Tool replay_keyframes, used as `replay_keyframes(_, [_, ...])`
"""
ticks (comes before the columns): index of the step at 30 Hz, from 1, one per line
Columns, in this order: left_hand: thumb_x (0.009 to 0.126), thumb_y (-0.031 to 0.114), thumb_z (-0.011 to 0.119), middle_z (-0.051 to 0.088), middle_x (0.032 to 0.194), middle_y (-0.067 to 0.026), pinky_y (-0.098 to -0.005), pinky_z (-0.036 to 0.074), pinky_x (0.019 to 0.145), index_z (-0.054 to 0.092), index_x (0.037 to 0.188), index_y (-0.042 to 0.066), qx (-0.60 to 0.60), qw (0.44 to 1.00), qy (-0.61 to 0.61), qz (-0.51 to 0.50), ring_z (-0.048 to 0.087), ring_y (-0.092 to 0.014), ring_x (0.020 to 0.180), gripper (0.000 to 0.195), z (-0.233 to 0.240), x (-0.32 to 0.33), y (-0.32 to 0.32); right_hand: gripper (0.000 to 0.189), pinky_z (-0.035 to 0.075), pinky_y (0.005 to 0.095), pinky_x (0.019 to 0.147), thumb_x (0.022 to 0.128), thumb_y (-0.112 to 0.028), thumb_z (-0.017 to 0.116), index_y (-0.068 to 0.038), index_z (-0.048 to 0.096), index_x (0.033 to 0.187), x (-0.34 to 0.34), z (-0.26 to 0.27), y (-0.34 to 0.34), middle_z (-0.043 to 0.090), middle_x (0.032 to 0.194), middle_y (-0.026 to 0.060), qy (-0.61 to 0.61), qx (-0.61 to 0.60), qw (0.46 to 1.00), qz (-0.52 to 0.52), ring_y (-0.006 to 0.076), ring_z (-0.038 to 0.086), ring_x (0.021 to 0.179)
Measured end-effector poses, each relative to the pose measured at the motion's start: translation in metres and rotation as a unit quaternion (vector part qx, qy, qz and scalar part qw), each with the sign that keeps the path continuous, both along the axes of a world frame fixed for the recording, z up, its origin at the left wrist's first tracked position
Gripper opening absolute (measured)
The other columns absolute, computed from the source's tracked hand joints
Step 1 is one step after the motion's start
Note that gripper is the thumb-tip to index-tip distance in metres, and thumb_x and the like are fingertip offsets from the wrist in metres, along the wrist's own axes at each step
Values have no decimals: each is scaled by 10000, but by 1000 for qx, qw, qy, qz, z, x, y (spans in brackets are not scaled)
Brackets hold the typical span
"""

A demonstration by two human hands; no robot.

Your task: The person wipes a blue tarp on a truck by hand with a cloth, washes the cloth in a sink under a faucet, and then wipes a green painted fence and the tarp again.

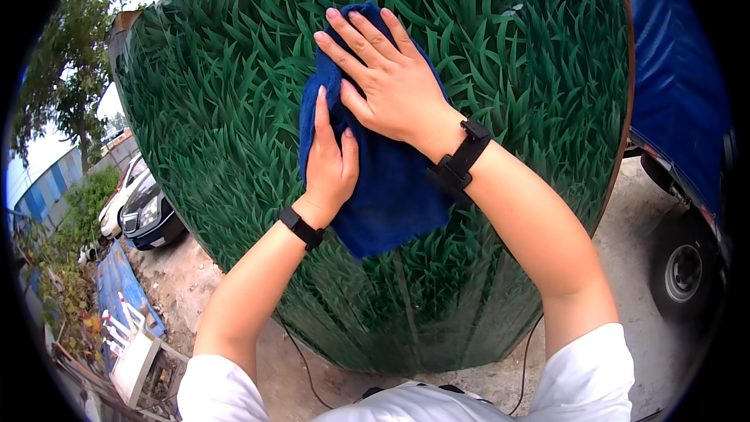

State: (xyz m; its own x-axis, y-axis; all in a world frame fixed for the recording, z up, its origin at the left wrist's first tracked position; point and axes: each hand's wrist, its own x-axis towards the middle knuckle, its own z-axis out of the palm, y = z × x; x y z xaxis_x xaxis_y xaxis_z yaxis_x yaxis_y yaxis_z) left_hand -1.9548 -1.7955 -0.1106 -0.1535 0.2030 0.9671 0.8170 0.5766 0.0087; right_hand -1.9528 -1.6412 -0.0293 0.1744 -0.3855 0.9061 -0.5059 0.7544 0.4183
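Note:
A dark blue cloth lies against a large panel printed with green grass blades, its lower corner hanging down. My right hand presses flat on the upper part of the cloth, fingers spread and palm down. Just below and to the left, my left hand holds the cloth's left edge; its thumb and index finger show, while the other fingers are mostly hidden. Both wrists wear black straps. Towards its lower end the grass-printed surface looks glossy and streaked with reflections.
A truck wheel and a blue tarpaulin are on the right. Two parked cars, including a black one, stand at left. A white board with white bottles is lower left. Thin cables hang near my body.

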Motion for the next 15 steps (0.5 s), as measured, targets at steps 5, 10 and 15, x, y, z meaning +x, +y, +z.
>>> replay_keyframes(5, [940, 50, 396, 280, 1467, -265, -381, 283, 1102, 77, 1468, -43, 7, 1000, -26, 5, 334, -351, 1354, 624, -17, 1, 0, 521, 151, 437, 1172, 865, -270, 509, -157, 473, 1372, -8, -10, -4, 389, 1474, 33, 12, 7, 1000, -17, 180, 377, 1342])
replay_keyframes(10, [926, 57, 450, 278, 1452, -309, -421, 331, 1069, 68, 1467, -46, -11, 999, -41, 14, 346, -431, 1327, 671, -41, 5, -5, 520, 157, 461, 1161, 840, -238, 532, -133, 492, 1348, -3, -29, -15, 419, 1444, 77, -3, -45, 998, -32, 206, 404, 1319])
replay_keyframes(15, [934, 74, 435, 276, 1447, -323, -425, 351, 1053, 48, 1468, -46, -6, 998, -50, 22, 358, -437, 1317, 671, -58, 2, -11, 472, 175, 446, 1161, 832, -242, 541, -130, 550, 1291, -3, -30, -23, 402, 1459, 48, -2, -3, 999, -36, 185, 397, 1323])
